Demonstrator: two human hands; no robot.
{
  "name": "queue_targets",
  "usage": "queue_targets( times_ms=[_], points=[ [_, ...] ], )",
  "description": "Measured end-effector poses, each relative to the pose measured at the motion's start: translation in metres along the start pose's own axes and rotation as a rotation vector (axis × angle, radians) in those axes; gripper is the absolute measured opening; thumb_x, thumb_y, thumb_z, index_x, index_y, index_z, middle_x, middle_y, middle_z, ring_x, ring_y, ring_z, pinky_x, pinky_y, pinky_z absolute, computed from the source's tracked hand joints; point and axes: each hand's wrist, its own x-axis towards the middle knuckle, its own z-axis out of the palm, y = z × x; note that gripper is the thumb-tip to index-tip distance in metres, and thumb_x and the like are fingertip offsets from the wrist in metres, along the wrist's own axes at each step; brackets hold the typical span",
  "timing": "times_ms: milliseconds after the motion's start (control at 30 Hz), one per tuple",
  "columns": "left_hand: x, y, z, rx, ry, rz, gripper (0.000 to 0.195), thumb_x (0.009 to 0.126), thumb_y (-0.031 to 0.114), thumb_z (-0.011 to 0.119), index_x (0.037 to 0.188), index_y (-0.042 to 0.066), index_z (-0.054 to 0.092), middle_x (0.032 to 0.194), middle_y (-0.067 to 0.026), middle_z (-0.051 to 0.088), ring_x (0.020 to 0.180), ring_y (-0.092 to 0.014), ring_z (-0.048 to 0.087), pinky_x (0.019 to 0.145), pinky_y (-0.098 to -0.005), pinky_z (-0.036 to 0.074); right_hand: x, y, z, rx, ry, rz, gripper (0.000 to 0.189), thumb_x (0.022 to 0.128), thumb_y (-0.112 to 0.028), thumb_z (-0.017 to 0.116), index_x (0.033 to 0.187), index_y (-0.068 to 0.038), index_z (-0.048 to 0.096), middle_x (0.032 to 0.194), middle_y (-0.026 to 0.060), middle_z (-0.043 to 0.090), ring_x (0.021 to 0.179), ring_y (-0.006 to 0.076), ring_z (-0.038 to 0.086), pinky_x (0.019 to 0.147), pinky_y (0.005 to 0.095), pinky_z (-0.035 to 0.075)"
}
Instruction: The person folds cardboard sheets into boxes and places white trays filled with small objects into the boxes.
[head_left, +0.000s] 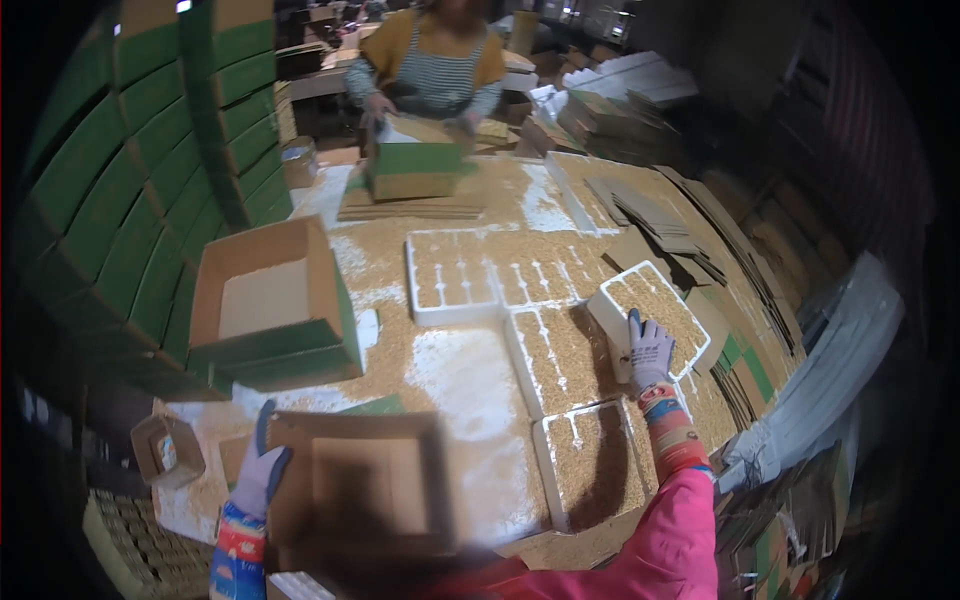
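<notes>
My left hand (255, 472), in a pale glove with dark blue fingertips, holds the left wall of an open cardboard box (360, 480) right before me. The bottom of that box lies partly in shadow. My right hand (651, 352), gloved alike, grips the near edge of a white foam tray (656, 311) filled with tan, sawdust-like material. This tray sits askew and higher than the other filled foam trays (555, 360) around it. Which of my fingers press below its rim is hidden.
A larger open box (277, 300) stands at the left, beside a tall stack of green cartons (127, 210). Flat cardboard pieces (660, 225) lie at the right. Across the table (465, 382), a person (427, 67) handles a green-sided box (416, 169). A small cardboard container (169, 450) stands at the lower left.
</notes>
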Motion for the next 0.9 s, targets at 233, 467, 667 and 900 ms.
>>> queue_targets(
  times_ms=[233,467,667,900],
  points=[
    [0.016,-0.034,0.001,0.193,0.091,0.088,0.068,0.080,0.002,0.054,0.143,0.001,0.031,0.140,-0.0087,0.040,0.128,-0.017,0.036,0.104,-0.0248,0.031,-0.057,-0.048,-0.185,0.598,0.238,-0.197,0.093,0.053,-0.029,0.083,0.132,-0.004,0.042,0.111,0.0180,0.049,0.102,0.0344,0.050,0.090,0.0466,0.040],
    [0.027,-0.040,0.018,0.254,0.150,0.483,0.045,0.085,0.010,0.059,0.127,0.000,0.046,0.118,-0.0128,0.056,0.101,-0.021,0.055,0.090,-0.0340,0.046,-0.157,-0.157,-0.326,1.079,0.415,-0.743,0.078,0.056,-0.034,0.082,0.119,-0.003,0.048,0.106,0.0210,0.050,0.087,0.0349,0.051,0.071,0.0462,0.041],
    [0.024,-0.054,-0.007,-0.123,0.021,0.314,0.024,0.095,0.016,0.049,0.110,0.001,0.061,0.102,-0.0094,0.065,0.093,-0.017,0.058,0.088,-0.0296,0.045,-0.150,-0.203,-0.307,0.779,0.107,-1.006,0.075,0.053,-0.034,0.081,0.117,-0.006,0.054,0.100,0.0161,0.051,0.091,0.0321,0.051,0.080,0.0431,0.040],
    [-0.011,0.009,-0.060,0.323,0.136,0.230,0.026,0.089,0.012,0.048,0.112,0.006,0.058,0.110,-0.0128,0.060,0.104,-0.030,0.056,0.096,-0.0348,0.042,-0.119,-0.255,-0.262,0.804,-0.172,-1.136,0.048,0.072,-0.033,0.074,0.111,-0.009,0.060,0.088,0.0123,0.055,0.077,0.0330,0.057,0.067,0.0388,0.048]
  ],
)
